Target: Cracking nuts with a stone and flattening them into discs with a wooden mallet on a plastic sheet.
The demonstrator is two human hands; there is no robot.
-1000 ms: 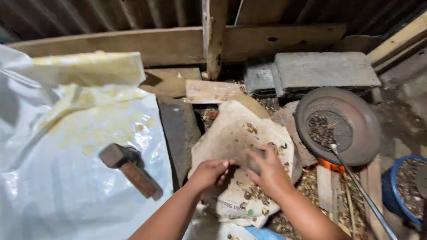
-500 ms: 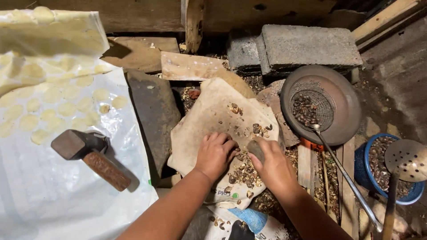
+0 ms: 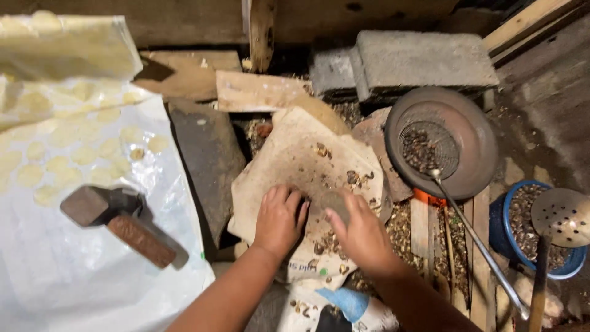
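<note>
A stained, crumpled sack (image 3: 295,154) lies spread on the ground with bits of brown shell (image 3: 356,178) scattered over it. My left hand (image 3: 279,218) rests palm down on the sack's near part, fingers together, holding nothing. My right hand (image 3: 365,237) is just to its right, its fingers curled over a small grey stone (image 3: 334,200) that sits on the sack. More shell pieces lie under and around both hands. My forearms come in from the bottom edge.
A mallet (image 3: 117,221) lies on a white plastic sheet (image 3: 74,283) dotted with pale flat discs. A dark flat stone (image 3: 206,160) lies left of the sack. At right are a round pan (image 3: 476,135) with a wire skimmer, a blue bucket (image 3: 501,230), a perforated ladle (image 3: 560,215) and concrete blocks (image 3: 418,58).
The view has tilted down and closer. Both hands have slid a little toward me on the sack, and the left hand now lies flat beside the right.
</note>
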